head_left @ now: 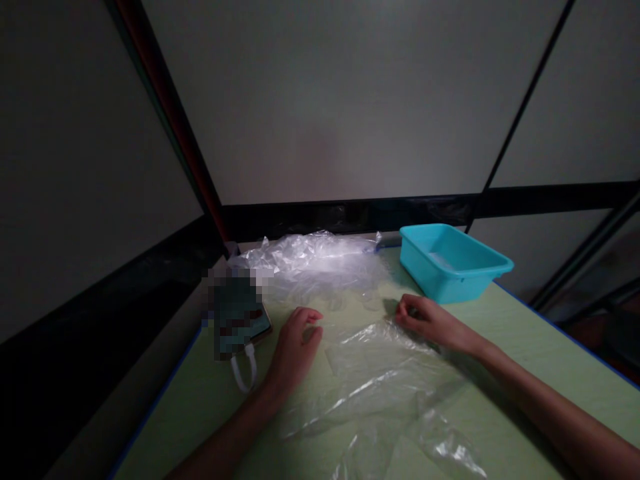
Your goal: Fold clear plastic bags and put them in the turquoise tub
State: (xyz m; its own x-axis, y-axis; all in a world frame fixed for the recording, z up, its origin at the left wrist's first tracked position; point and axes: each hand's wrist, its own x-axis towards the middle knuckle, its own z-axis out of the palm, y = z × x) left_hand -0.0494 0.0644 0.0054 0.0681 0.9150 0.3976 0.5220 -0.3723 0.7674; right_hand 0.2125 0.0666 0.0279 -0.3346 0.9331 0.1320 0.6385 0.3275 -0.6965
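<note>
A crumpled, see-through plastic bag (pixel 370 380) lies spread over the pale green table in front of me. My left hand (pixel 299 343) is held at the left of this bag, its thumb and curved fingers apart with nothing between them. At the bag's far right edge, my right hand (pixel 427 321) has its fingers curled together, and the film runs up to the fingertips. Exactly how the film sits in those fingers is partly hidden. Farther back lies a pile of clear plastic bags (pixel 310 260), beyond both hands.
A turquoise plastic basin (pixel 450 283) stands at the back right, close beyond my right hand. On the left, a phone (pixel 257 325), mostly blurred out, has a white cable (pixel 251 367) attached. Pale panels (pixel 340 100) rise behind the table (pixel 200 413).
</note>
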